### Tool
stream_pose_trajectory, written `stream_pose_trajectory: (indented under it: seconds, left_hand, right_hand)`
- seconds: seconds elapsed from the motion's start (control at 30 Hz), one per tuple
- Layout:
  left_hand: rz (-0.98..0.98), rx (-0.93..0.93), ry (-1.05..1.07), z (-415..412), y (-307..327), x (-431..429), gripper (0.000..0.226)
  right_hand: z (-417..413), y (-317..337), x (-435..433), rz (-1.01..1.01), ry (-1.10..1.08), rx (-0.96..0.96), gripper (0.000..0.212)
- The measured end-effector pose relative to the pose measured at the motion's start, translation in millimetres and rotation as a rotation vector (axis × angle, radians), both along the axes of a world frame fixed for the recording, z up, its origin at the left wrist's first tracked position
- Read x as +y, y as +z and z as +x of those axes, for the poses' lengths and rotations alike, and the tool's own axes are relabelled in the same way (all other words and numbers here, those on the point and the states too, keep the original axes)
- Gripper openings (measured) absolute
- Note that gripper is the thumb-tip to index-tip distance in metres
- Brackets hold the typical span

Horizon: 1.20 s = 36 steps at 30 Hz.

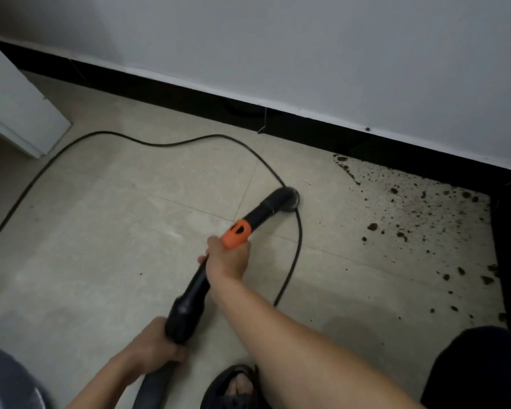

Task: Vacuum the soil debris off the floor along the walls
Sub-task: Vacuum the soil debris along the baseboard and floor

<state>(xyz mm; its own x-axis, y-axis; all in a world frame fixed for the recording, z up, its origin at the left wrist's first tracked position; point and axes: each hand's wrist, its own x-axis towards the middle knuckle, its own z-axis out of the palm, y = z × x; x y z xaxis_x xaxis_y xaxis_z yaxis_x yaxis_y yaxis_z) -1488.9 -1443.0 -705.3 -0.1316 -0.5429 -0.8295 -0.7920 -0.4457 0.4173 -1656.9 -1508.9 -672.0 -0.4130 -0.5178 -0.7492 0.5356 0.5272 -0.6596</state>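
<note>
At the floor's [101, 202] left edge a white cabinet [18, 107] stands by the wall, and a black cord [165, 143] runs from that side across the pale tiles in a long curve toward the middle.

Near the bottom edge, the left hand [157, 346] has its fingers curled round the thick black rear end of the vacuum wand [195, 287], where the hose joins. Further up, the right hand [224, 258] is wrapped round the wand just behind its orange collar [237, 233].

The wand's long axis runs from lower left to upper right, aimed at the black skirting [189, 95]. Its round nozzle [288, 199] sits low at the floor in the middle. The cord passes right at the nozzle; I cannot tell whether beside it or under it.

The soil debris [425, 219] lies to the right of the nozzle, apart from it, spread toward the floor's right edge and the corner there. The right hand is the nearer one, so I judge the next sweep must swing the nozzle rightward, clear of the cord.

The soil shows as dark brown crumbs and fine specks. It is thickest along the skirting and the right edge, with a few larger clumps, and thins toward the nozzle.
</note>
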Motion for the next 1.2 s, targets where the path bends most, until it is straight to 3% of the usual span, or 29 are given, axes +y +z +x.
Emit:
stream_pose_trajectory:
  seconds: [0.17, 0.33, 0.53, 0.7, 0.8, 0.97, 1.07, 1.2]
  left_hand:
    - [-0.211, 0.074, 0.088, -37.1, 18.6, -36.0, 0.017]
    - [-0.138, 0.104, -0.160, -88.8, 14.7, -50.5, 0.020]
    - [-0.150, 0.063, -0.013, -87.6, 7.7, -66.7, 0.034]
    - [-0.284, 0.072, -0.109, -126.8, 11.0, -95.9, 0.014]
    - [-0.332, 0.085, -0.211, -158.1, 9.7, -100.8, 0.023]
    - [-0.401, 0.018, -0.224, -150.5, 4.0, -112.2, 0.027]
    - [-0.419, 0.014, -0.318, -152.8, 1.5, -117.6, 0.040]
    - [-0.423, 0.054, -0.356, -168.3, -2.0, -111.3, 0.057]
  right_hand:
    - [-25.6, 10.4, -62.0, -0.091, 0.055, -0.027, 0.037]
    - [-93.4, -1.2, -40.0, -0.051, -0.212, -0.021, 0.034]
    - [-82.7, 1.8, -71.4, -0.105, -0.034, 0.001, 0.038]
    - [-128.2, 19.8, -81.3, -0.168, -0.120, -0.028, 0.036]
    - [-165.0, 14.5, -72.3, -0.119, -0.263, -0.066, 0.035]
    - [-145.5, 15.1, -79.3, -0.064, -0.243, -0.194, 0.016]
    - [-156.8, 14.5, -67.9, -0.082, -0.304, -0.225, 0.008]
    - [-176.0, 10.9, -61.1, -0.120, -0.425, -0.206, 0.011]
